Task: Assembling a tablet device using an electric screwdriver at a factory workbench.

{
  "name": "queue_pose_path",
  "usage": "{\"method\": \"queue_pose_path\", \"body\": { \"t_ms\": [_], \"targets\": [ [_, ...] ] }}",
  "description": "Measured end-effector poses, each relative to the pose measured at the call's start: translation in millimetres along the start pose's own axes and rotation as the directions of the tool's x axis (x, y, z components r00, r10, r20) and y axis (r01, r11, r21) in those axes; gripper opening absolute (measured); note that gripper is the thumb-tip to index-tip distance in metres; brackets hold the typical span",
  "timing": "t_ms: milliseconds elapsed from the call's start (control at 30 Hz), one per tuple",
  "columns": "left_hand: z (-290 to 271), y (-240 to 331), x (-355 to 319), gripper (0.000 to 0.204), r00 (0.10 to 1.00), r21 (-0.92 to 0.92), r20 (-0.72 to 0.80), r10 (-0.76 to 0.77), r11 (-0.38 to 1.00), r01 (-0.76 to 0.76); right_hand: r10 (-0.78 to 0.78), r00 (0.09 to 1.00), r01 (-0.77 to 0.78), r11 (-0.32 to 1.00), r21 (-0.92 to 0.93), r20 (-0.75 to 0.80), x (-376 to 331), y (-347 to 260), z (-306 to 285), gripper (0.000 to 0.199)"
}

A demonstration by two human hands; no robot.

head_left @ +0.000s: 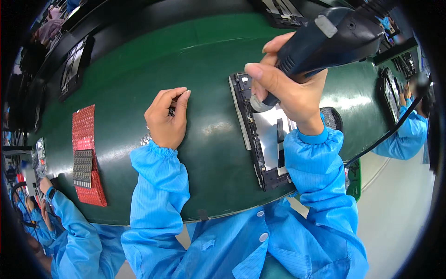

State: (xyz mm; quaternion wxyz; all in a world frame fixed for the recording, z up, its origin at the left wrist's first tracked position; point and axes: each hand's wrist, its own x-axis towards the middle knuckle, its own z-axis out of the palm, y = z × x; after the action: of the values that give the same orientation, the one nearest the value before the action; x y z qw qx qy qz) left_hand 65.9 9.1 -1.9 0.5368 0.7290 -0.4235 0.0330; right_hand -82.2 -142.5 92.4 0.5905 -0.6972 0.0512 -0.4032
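My right hand [295, 95] is wrapped round a dark heat gun [320, 44], its metal nozzle tilted down over an opened tablet [272, 139]. The tablet lies on the green table with its silvery inside and black circuit parts facing up. The nozzle hangs above its upper part; whether it touches cannot be told. To the left of the tablet, my left hand [168, 116] rests near the table top, thumb and fingers curled together. Something small and dark shows between them, too hidden to name.
A red bubble-wrap sheet [86, 130] with a dark grid-patterned sheet [82, 168] on it lies at left. More opened devices [73, 67] stand along the far edge. A black cable [390, 132] runs at right, above a green bin [354, 179]. Co-workers' blue sleeves [79, 228] flank me.
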Motion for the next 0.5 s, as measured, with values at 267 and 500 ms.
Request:
{"method": "queue_pose_path", "body": {
  "t_ms": [267,500],
  "targets": [
    [1,-5,1,0.008,0.986,-0.018,-0.162,-0.049,0.999,0.047,0.002,1.000,-0.002,0.999,0.035,-0.005,1,6,2,0.031],
    [-8,9,2,0.012,0.995,0.024,-0.089,-0.050,0.998,0.053,0.001,0.999,0.004,0.992,0.125,-0.038,2,9,3,0.024]
  ]
}}
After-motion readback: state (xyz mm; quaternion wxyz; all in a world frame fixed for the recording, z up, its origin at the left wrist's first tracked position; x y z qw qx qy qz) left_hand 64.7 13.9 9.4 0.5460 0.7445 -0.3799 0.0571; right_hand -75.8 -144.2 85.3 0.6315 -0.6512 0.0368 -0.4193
